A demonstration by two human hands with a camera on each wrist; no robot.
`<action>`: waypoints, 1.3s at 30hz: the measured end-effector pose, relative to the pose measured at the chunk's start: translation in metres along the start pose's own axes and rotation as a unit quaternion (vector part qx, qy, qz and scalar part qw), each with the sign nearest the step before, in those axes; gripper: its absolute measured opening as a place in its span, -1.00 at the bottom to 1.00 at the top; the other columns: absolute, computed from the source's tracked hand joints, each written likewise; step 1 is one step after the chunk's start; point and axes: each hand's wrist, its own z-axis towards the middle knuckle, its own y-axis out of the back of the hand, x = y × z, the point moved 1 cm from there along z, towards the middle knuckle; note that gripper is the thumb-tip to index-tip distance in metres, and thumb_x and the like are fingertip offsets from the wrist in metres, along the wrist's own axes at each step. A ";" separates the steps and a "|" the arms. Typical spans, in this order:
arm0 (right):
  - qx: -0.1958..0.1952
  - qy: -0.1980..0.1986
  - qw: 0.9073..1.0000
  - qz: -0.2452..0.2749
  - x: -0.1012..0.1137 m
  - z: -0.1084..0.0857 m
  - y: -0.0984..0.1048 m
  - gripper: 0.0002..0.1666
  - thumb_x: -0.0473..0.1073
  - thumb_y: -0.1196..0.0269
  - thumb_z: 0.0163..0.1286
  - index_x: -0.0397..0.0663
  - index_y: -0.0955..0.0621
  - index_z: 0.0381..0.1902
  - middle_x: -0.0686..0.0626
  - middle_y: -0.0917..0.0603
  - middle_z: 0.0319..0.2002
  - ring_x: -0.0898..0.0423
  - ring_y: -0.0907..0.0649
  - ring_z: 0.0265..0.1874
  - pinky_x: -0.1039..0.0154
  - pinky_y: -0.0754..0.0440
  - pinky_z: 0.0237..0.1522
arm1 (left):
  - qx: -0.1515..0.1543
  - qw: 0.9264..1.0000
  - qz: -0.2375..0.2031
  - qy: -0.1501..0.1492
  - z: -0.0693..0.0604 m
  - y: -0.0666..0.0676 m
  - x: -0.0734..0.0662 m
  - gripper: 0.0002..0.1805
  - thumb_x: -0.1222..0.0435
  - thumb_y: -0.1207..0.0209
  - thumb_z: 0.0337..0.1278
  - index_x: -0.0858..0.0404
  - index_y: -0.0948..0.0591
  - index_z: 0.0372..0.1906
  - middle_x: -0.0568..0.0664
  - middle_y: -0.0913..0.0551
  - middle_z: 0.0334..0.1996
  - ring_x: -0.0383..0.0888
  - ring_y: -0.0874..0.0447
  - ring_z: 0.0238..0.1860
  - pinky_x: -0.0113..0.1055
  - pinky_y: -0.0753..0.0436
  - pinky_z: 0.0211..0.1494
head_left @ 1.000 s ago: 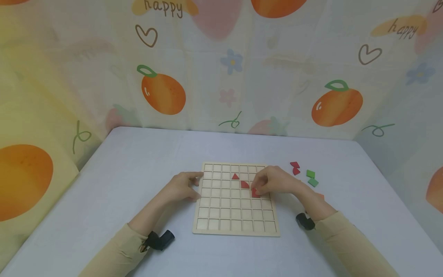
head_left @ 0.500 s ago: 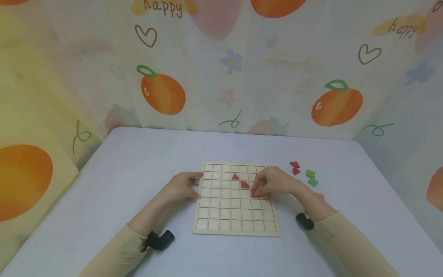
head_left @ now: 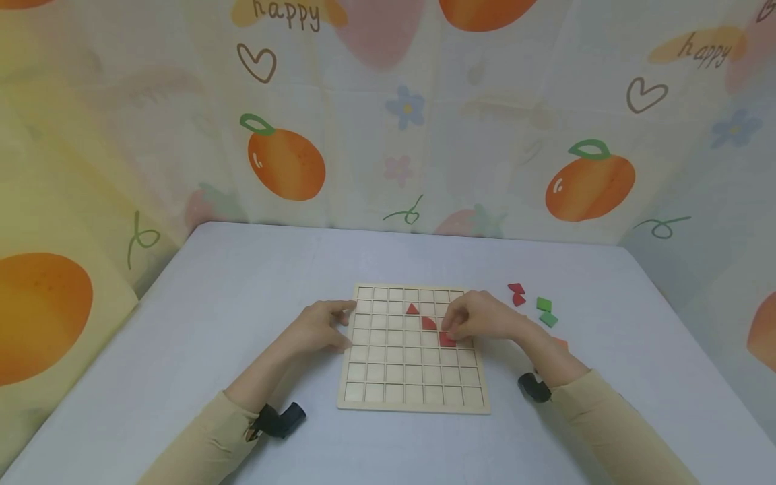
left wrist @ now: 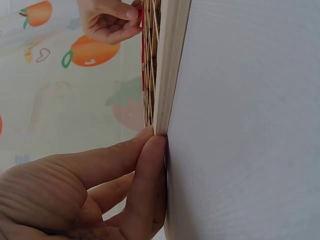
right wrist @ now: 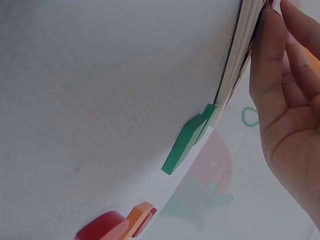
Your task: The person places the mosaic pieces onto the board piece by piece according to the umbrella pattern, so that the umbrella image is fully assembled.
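A pale wooden grid board (head_left: pixel 394 374) lies flat on the white table. My left hand (head_left: pixel 315 327) steadies its left edge, thumb and forefinger spread apart and touching the side; the left wrist view shows the fingertips (left wrist: pixel 156 140) against the board's rim. Over the board's right side, my right hand (head_left: pixel 481 316) has curled fingers and thumb at a red square tile (head_left: pixel 446 339), pinching its upper right part. In the right wrist view only a sliver of red shows between those fingertips. A red triangle tile (head_left: pixel 412 309) and a red quarter-round tile (head_left: pixel 429 324) occupy cells diagonally up-left.
Right of the board lie two small red tiles (head_left: pixel 517 294), a light green tile (head_left: pixel 543 304), a darker green tile (head_left: pixel 548 318) and an orange tile (head_left: pixel 560 344), partly behind the right forearm. A fruit-patterned cloth (head_left: pixel 364 168) hangs behind the table.
The red square tile has shifted slightly left and more of it shows now, with the right fingertips a little higher on it. The left hand and board have stayed still.
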 end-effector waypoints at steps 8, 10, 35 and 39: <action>0.002 -0.003 1.000 0.001 0.000 0.001 0.001 -0.93 -0.12 -0.38 0.24 0.10 -0.75 -0.31 0.10 -0.70 -0.47 0.15 -0.58 -0.42 0.28 -0.57 -0.28 | -0.001 1.000 0.001 0.000 0.001 0.000 0.000 -0.12 0.48 -0.41 -0.25 0.29 -0.43 0.38 0.06 -0.60 -0.11 -0.22 -0.44 -0.54 -0.38 -0.48 -0.39; 0.002 -0.001 1.000 0.000 -0.001 0.001 0.002 -0.93 -0.11 -0.38 0.24 0.11 -0.75 -0.30 0.11 -0.70 -0.46 0.15 -0.58 -0.40 0.28 -0.57 -0.28 | 0.000 1.000 0.000 0.002 0.001 0.000 0.000 -0.12 0.48 -0.41 -0.25 0.29 -0.43 0.38 0.06 -0.60 -0.11 -0.22 -0.45 -0.54 -0.38 -0.49 -0.39; -0.045 -0.037 0.998 0.020 -0.038 -0.030 0.068 -0.69 -0.12 -0.26 0.32 -0.07 -0.69 -0.02 -0.02 -0.76 -0.18 0.11 -0.67 -0.23 0.18 -0.67 -0.10 | 0.000 1.000 -0.006 0.009 0.001 0.000 0.000 -0.13 0.49 -0.41 -0.23 0.26 -0.44 0.38 0.06 -0.61 -0.13 -0.20 -0.47 -0.49 -0.39 -0.51 -0.38; -0.056 -0.054 0.997 0.023 -0.049 -0.038 0.079 -0.64 -0.09 -0.25 0.35 -0.11 -0.66 0.05 -0.08 -0.76 -0.11 0.05 -0.72 -0.17 0.07 -0.69 -0.01 | -0.002 1.000 0.001 0.006 0.001 0.000 0.001 -0.13 0.47 -0.41 -0.24 0.26 -0.44 0.38 0.08 -0.62 -0.11 -0.18 -0.46 -0.45 -0.39 -0.50 -0.37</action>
